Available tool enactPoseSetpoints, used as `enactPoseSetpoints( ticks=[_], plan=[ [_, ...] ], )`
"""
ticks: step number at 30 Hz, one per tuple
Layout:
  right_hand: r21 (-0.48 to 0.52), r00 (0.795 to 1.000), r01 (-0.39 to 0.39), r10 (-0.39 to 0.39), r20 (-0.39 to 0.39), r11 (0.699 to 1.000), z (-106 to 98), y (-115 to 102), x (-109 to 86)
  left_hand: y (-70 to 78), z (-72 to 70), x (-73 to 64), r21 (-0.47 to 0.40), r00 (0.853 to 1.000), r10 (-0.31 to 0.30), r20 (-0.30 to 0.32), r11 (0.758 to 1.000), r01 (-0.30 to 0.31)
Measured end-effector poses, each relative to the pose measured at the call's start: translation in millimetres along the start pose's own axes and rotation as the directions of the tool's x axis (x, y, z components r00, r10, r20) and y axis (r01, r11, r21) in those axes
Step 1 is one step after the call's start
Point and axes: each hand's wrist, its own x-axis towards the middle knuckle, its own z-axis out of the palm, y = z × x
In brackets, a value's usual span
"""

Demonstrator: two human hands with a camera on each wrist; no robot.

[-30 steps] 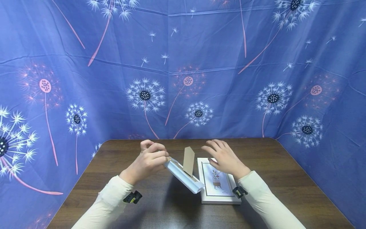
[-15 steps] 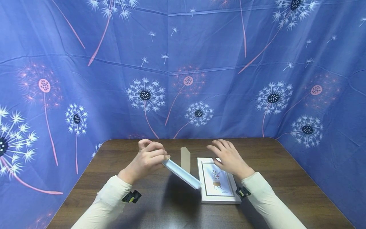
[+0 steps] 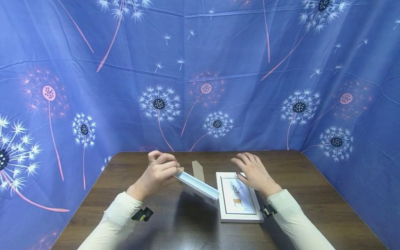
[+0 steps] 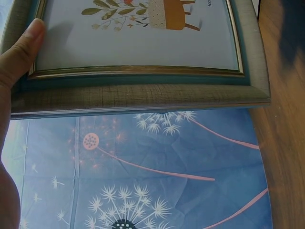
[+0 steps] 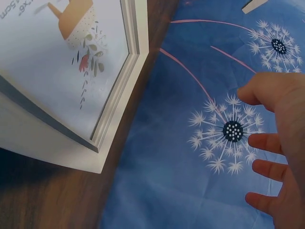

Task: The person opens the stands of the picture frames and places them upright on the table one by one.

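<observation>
My left hand grips one end of a picture frame, which is raised over the table and tilted down to the right. Its cardboard easel stand sticks up behind it. In the left wrist view the thumb presses on the front of this frame, which has a greyish-brown border, a gold inner edge and a plant-pot print. A white picture frame lies face up on the table at right, with a similar print. My right hand hovers above its upper part, fingers spread and holding nothing.
Both frames are on or over a dark wooden table. A blue dandelion-print cloth hangs behind it and at both sides. Each wrist carries a small black strap device.
The held frame has moved a little left and turned, so its back is hidden now and its edge faces the head camera. My right hand has shifted slightly right; the white frame stays put.
</observation>
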Motion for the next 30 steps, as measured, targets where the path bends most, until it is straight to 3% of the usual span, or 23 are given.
enactPoseSetpoints(
  ticks=[14, 30],
  plan=[
    [-0.006, 0.995, -0.093, 0.093, 0.032, 0.996, 3.8, 3.2, -12.7, -2.0, -2.3, -0.9, 0.043, 0.999, -0.039, -0.009, 0.998, 0.040],
    [0.005, 0.981, -0.175, 0.174, 0.087, 0.984, 3.7, 3.8, -23.9, -3.2, -2.7, -1.8, 0.064, 0.997, -0.045, -0.058, 0.997, 0.048]
  ],
)
